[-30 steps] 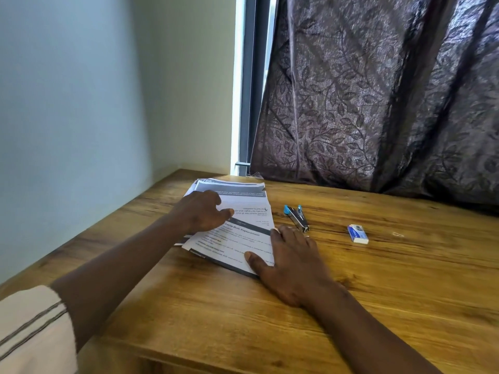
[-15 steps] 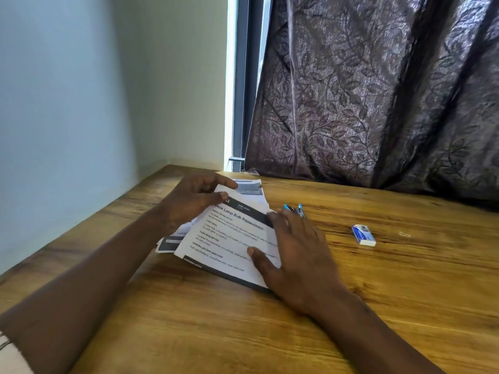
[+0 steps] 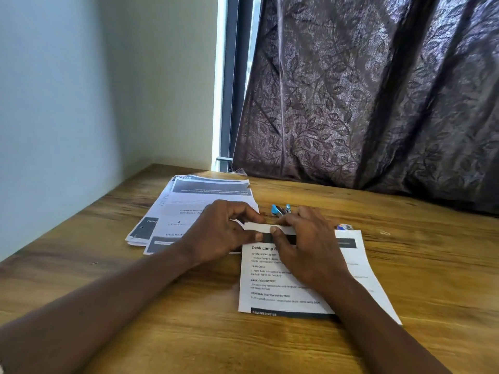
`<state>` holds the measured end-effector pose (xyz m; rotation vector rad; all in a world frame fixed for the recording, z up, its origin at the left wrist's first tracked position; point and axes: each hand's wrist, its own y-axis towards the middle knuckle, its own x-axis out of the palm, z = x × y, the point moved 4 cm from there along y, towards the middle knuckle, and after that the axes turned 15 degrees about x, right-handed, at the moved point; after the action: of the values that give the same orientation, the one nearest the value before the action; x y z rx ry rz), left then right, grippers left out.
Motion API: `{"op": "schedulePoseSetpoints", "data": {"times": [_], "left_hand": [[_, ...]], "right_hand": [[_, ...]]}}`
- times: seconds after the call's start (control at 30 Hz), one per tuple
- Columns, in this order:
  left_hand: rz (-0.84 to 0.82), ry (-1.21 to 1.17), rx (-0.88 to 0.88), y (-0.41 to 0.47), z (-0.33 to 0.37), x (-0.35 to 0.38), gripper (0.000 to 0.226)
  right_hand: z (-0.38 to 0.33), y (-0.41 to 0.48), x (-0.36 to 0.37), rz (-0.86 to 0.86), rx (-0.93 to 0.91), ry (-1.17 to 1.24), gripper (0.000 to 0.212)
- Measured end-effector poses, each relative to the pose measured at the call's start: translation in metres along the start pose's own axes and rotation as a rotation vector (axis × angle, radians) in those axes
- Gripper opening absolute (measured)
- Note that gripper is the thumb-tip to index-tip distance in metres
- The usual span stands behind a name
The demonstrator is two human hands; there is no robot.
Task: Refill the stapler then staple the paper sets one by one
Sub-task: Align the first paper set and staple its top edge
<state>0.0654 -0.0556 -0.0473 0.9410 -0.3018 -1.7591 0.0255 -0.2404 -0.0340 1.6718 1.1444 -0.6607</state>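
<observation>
The paper set (image 3: 272, 292), headed with a desk lamp title, lies flat on the wooden bench (image 3: 421, 279) right in front of the person, pulled apart from the stack of printed sheets (image 3: 199, 203) that sits fanned toward the left rear. Both hands meet at the set's top edge. The left hand (image 3: 221, 233) pinches the upper left corner between thumb and curled fingers (image 3: 245, 210). The right hand (image 3: 307, 249) lies over the dark header band with its thumb pressed on the page and its fingers curled over the top edge, so it too grips the paper rather than lying slack.

This hold looks meant to square the sheets at the corner where a staple would go, and to keep them from sliding out of line. Whether the set has more than one sheet cannot be told from here.

The blue stapler (image 3: 279, 209) rests on the bench just beyond the hands, near the set's top edge, held by neither hand. A small blue-and-white box (image 3: 345, 227), probably the staples, lies just past the set's upper right corner, partly hidden by the right hand. I cannot tell whether the stapler is already loaded. A dark leaf-patterned curtain (image 3: 378, 103) hangs behind the bench.

The stapling of this set appears not yet done.
</observation>
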Motion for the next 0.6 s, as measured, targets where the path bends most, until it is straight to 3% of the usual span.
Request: {"op": "schedulePoseSetpoints", "data": {"times": [0.2,0.43,0.5,0.6], "left_hand": [[-0.042,0.171,-0.009,-0.001,0.002,0.005,0.027],[-0.006,0.378,0.093,0.021,0.004,0.003,0.015],[-0.08,0.49,0.22,0.042,0.01,0.005,0.027],[-0.363,0.71,0.34,0.079,0.011,0.02,0.047]], "right_hand": [[0.008,-0.002,0.007,-0.095,0.066,0.168,0.008],[0.01,-0.001,0.01,-0.126,0.112,0.201,0.009],[0.01,0.001,0.011,-0.137,0.127,0.187,0.01],[0.012,0.002,0.014,-0.128,0.137,0.185,0.012]]}}
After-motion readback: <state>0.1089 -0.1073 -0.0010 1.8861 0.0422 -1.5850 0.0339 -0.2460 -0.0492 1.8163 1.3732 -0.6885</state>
